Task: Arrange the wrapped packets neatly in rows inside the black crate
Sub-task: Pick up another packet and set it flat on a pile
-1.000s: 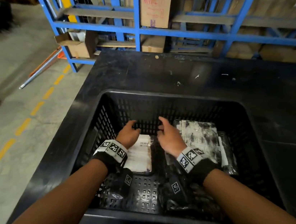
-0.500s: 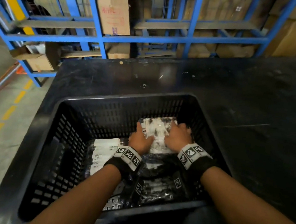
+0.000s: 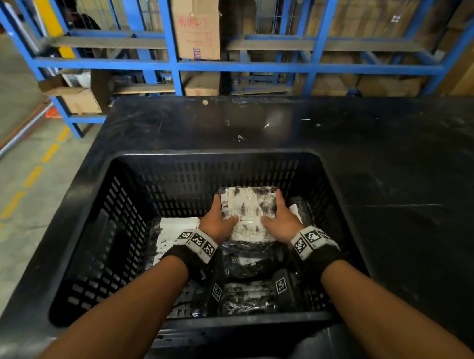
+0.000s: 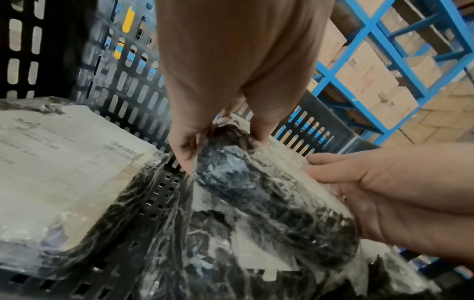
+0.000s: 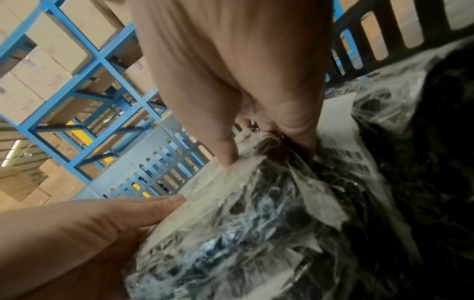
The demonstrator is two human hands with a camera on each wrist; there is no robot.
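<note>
Inside the slotted black crate (image 3: 121, 224), a crinkly plastic-wrapped packet (image 3: 248, 211), long axis running away from the wearer, is gripped by left hand (image 3: 218, 222) and right hand (image 3: 281, 220) on its long sides.

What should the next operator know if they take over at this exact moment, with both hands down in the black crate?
Left hand: grips the left edge of the wrapped packet, thumb on top.
Right hand: grips its right edge the same way.
The held packet is at the far right of the black crate, above other packets.
Done: a white-labelled packet lies flat at the left; several dark packets lie near the front, not clearly in rows.
Left: set this packet down square, then straighten the front ones into rows.
</note>
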